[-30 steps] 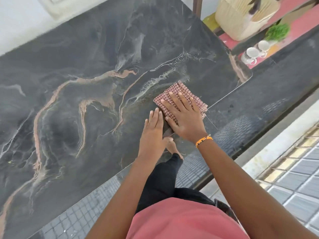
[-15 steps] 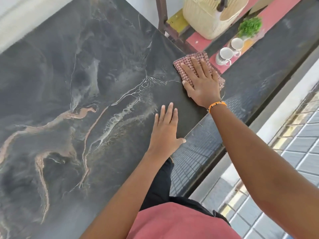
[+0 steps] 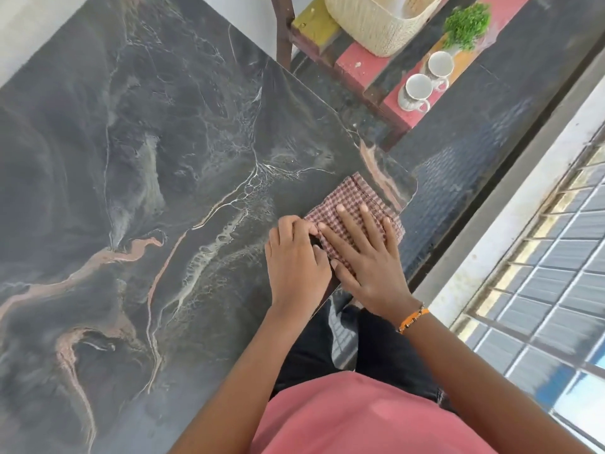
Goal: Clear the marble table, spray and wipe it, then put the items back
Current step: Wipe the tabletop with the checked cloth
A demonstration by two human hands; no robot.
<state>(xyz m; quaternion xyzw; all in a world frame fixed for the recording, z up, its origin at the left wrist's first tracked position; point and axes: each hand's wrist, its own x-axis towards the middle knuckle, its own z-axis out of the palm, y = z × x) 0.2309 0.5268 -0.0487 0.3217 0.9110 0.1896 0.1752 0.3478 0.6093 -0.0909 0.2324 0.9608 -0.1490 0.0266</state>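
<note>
Wiping stage, near right corner of the marble tabletop (image 3: 137, 178). My right hand (image 3: 366, 260) lies flat on the folded checked cloth (image 3: 352, 204), fingers spread and straight, pressing it against the stone. Half a second ago this hand and the cloth were at the far right edge, close to the bench; they have now swept back toward me and sit just inside the rounded near corner. My left hand (image 3: 296, 257), which was lying flat and apart on bare stone, has closed in: its fingers are now curled at the cloth's left edge, touching the right hand's index finger. Whether they pinch the fabric or merely steady it cannot be told.

The cloth lies wholly on the tabletop. The cleared items stand off to the side: two white mugs (image 3: 425, 81), a small green plant (image 3: 466, 24) and a woven basket (image 3: 376, 24) rest on the painted wooden bench (image 3: 353, 60).

In my judgement, the return stroke covers the right-hand strip, and the left hand's arrival suggests a refold or regrip before further passes. Putting the items back is not yet begun.
</note>
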